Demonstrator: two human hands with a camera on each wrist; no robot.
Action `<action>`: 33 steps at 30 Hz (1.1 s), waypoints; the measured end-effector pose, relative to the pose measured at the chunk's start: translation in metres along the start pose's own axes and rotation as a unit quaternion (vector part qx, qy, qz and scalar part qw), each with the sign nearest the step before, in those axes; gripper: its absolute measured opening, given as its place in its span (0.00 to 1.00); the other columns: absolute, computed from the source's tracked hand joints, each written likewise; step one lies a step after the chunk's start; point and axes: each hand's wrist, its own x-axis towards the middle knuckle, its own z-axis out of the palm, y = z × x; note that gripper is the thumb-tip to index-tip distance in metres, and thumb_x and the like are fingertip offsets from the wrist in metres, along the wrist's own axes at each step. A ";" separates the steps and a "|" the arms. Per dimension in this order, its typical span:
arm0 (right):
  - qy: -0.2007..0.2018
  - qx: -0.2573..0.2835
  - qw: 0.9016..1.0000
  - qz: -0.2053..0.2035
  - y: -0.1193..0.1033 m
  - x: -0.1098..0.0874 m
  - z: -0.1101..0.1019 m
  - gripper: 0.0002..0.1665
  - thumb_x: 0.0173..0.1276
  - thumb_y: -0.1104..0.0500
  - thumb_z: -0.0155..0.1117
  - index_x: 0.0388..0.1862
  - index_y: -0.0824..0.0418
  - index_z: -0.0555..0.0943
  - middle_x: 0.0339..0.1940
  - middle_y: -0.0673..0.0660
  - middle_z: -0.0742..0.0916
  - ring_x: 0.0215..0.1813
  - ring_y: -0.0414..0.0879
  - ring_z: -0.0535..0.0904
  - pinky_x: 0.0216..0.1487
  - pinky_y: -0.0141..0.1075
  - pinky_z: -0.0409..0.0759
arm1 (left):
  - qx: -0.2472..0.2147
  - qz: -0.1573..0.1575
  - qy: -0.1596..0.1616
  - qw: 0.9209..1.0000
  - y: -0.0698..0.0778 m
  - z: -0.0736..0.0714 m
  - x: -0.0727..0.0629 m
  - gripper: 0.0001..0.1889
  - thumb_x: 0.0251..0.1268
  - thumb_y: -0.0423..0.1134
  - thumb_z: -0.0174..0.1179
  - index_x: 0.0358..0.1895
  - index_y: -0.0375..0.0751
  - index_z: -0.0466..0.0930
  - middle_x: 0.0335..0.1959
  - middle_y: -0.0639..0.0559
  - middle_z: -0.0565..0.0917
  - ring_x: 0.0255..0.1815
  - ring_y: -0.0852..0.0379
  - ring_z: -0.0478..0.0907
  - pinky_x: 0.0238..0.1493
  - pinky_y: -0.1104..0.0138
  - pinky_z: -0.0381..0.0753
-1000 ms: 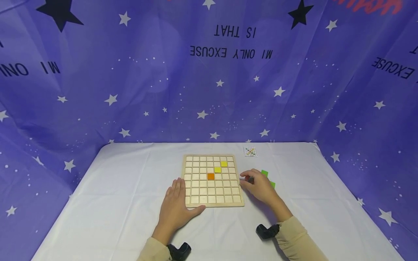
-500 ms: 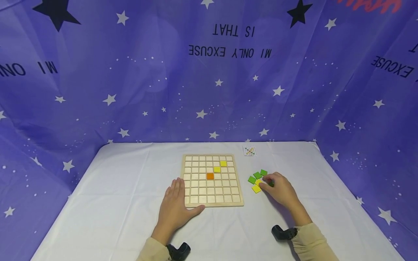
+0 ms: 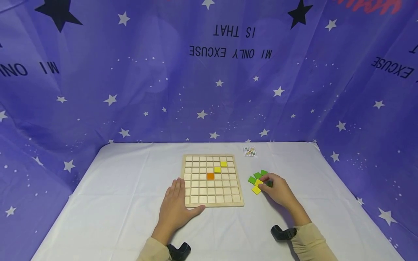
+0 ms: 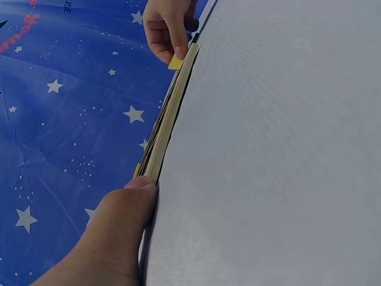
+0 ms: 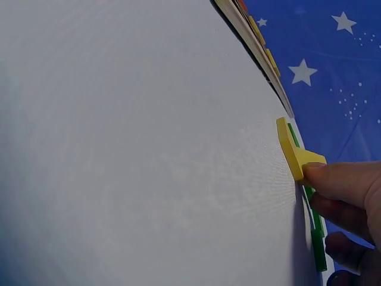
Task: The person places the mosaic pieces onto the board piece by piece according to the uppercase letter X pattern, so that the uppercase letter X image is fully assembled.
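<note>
A square wooden grid board (image 3: 203,191) lies on the table, with two yellow tiles (image 3: 217,169) and an orange tile (image 3: 210,176) in its cells. My left hand (image 3: 176,204) rests at its near left corner, fingers straight along the left side and thumb along the front edge. To the right of the board, my right hand (image 3: 277,189) pinches a yellow tile (image 5: 311,157) between thumb and fingers, tilted in the right wrist view. Another yellow tile (image 3: 256,190) lies just in front. Several green tiles (image 3: 252,179) lie beside these, some partly behind the fingers.
A small printed card (image 3: 250,151) with a coloured grid pattern lies beyond the board's far right corner. White cloth covers the table (image 3: 114,203). A purple star-patterned curtain (image 3: 183,94) stands behind and at both sides.
My right hand has moved right, away from the board's edge, to the loose tiles, then slightly left onto a yellow tile. My left hand stays at the board's corner.
</note>
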 end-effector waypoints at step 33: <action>-0.055 0.169 0.980 -0.089 -0.117 0.017 0.084 0.07 0.67 0.56 0.69 0.43 0.48 0.83 0.34 0.44 0.85 0.32 0.41 0.79 0.34 0.31 0.79 | 0.007 -0.004 -0.014 1.000 0.000 -0.001 0.001 0.67 0.45 0.81 0.58 0.78 0.30 0.49 0.80 0.37 0.53 0.82 0.41 0.48 0.81 0.49 0.52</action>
